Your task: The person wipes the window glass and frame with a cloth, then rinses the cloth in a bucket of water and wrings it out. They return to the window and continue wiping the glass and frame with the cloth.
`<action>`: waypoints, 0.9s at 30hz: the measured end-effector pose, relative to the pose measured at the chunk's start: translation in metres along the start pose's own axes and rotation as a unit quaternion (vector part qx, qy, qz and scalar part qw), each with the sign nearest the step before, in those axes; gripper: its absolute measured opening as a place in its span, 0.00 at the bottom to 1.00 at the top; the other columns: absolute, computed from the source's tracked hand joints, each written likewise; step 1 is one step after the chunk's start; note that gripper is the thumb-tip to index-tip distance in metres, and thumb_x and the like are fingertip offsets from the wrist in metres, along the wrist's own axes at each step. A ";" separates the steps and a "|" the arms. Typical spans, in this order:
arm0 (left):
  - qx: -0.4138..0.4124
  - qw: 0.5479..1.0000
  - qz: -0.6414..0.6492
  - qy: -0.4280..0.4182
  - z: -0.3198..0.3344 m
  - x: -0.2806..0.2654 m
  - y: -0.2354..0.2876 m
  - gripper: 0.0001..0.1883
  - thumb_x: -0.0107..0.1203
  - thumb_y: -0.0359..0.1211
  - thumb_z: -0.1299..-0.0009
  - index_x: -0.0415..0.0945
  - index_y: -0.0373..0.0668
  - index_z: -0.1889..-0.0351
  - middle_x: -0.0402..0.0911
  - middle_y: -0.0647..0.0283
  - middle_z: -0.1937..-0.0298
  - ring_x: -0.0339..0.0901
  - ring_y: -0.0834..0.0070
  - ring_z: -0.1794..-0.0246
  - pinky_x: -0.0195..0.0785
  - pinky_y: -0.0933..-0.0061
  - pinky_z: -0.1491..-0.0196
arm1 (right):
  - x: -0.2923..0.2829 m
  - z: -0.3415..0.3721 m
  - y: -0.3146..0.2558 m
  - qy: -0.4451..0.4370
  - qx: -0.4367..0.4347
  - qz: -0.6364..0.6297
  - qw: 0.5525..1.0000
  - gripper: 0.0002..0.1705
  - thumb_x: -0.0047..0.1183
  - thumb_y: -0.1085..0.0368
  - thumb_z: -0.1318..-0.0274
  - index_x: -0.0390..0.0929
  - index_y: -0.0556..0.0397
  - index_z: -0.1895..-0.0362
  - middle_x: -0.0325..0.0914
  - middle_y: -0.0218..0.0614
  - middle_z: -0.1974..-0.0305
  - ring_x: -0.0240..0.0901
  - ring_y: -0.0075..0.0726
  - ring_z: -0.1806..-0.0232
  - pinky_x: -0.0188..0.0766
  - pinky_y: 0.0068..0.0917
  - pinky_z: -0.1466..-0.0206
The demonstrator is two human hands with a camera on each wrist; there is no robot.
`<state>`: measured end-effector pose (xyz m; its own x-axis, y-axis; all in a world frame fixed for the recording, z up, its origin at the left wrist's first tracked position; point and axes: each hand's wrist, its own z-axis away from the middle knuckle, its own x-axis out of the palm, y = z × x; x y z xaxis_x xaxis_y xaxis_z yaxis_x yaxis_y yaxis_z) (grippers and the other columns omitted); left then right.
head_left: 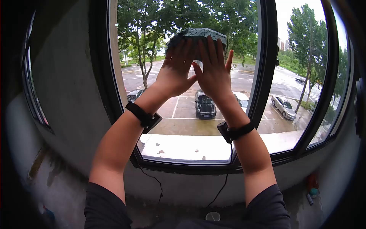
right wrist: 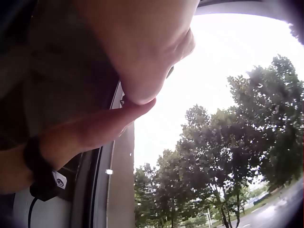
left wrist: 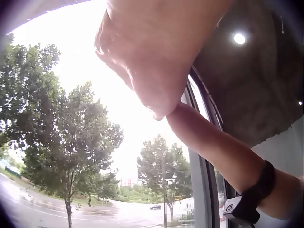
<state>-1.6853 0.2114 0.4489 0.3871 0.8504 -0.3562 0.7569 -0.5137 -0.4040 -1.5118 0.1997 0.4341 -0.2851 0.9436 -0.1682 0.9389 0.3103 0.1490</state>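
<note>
In the head view a grey-green cloth [head_left: 202,33] with a dark curly pattern lies against the upper part of the window glass [head_left: 179,129]. My left hand [head_left: 176,74] rests flat on its left half, fingers straight and pointing up. Beside it, my right hand [head_left: 214,74] presses the right half, its fingers spread and the little finger out past the cloth's edge. The two thumbs point toward each other below the cloth. Both wrist views show mostly the near side of each palm, and the cloth is hidden there.
A dark window frame [head_left: 267,68] surrounds the pane, with a white ledge [head_left: 179,147] outside at the bottom. Black cables hang from both wrist cameras. Below, a small round container [head_left: 212,216] stands near my body, and a bottle [head_left: 309,199] lies low at the right.
</note>
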 end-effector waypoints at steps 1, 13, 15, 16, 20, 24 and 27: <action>0.011 1.000 0.005 0.025 -0.010 -0.003 -0.009 0.47 0.58 0.52 0.28 0.49 0.44 0.17 0.45 0.52 0.14 0.37 0.55 0.13 0.28 0.49 0.16 | 0.000 -0.013 0.002 0.015 -0.012 0.001 1.000 0.40 0.44 0.43 0.27 0.52 0.39 0.17 0.42 0.37 0.15 0.30 0.49 0.13 0.15 0.66 0.17; 0.050 0.988 -0.116 0.087 -0.131 -0.033 -0.090 0.48 0.49 0.60 0.24 0.44 0.41 0.16 0.45 0.45 0.15 0.39 0.47 0.15 0.29 0.52 0.16 | 0.013 -0.163 0.033 0.107 -0.065 0.063 0.990 0.41 0.38 0.36 0.26 0.48 0.32 0.16 0.43 0.34 0.15 0.29 0.44 0.13 0.16 0.65 0.17; 0.067 0.978 -0.156 0.124 -0.149 -0.029 -0.115 0.48 0.48 0.62 0.24 0.45 0.42 0.16 0.46 0.45 0.16 0.40 0.48 0.15 0.30 0.53 0.16 | 0.003 -0.183 0.024 0.138 -0.080 0.069 0.985 0.42 0.40 0.38 0.26 0.48 0.37 0.16 0.45 0.40 0.16 0.34 0.46 0.13 0.21 0.65 0.17; 0.075 0.975 -0.165 0.126 -0.156 -0.037 -0.118 0.48 0.47 0.62 0.23 0.46 0.42 0.16 0.47 0.46 0.16 0.40 0.49 0.15 0.30 0.53 0.16 | -0.022 -0.194 0.012 0.021 -0.035 0.066 0.997 0.43 0.33 0.36 0.24 0.42 0.41 0.15 0.37 0.38 0.15 0.27 0.44 0.13 0.20 0.58 0.15; 0.028 0.987 -0.147 0.051 -0.181 -0.073 -0.114 0.48 0.42 0.62 0.22 0.38 0.41 0.16 0.37 0.48 0.15 0.29 0.54 0.14 0.23 0.55 0.15 | -0.041 -0.228 -0.001 -0.097 0.013 0.080 0.992 0.43 0.25 0.36 0.22 0.36 0.44 0.15 0.28 0.35 0.14 0.20 0.41 0.13 0.20 0.51 0.13; -0.044 0.987 -0.142 -0.052 -0.197 -0.093 -0.110 0.48 0.31 0.63 0.19 0.27 0.42 0.16 0.25 0.51 0.13 0.17 0.59 0.13 0.15 0.60 0.15 | -0.037 -0.257 0.003 -0.104 0.002 0.092 0.990 0.42 0.22 0.37 0.21 0.35 0.43 0.15 0.27 0.34 0.14 0.18 0.40 0.13 0.18 0.49 0.13; -0.064 0.991 -0.113 -0.037 -0.201 -0.101 -0.112 0.46 0.33 0.62 0.19 0.30 0.44 0.15 0.29 0.52 0.13 0.21 0.59 0.13 0.19 0.59 0.14 | -0.040 -0.267 0.001 -0.110 0.003 0.107 0.988 0.41 0.18 0.37 0.21 0.33 0.42 0.15 0.24 0.33 0.14 0.15 0.39 0.13 0.15 0.47 0.13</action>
<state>-1.7038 0.2057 0.6999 0.1632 0.9290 -0.3321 0.8822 -0.2881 -0.3724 -1.5505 0.1933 0.7012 -0.0318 0.9396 -0.3407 0.9744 0.1051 0.1990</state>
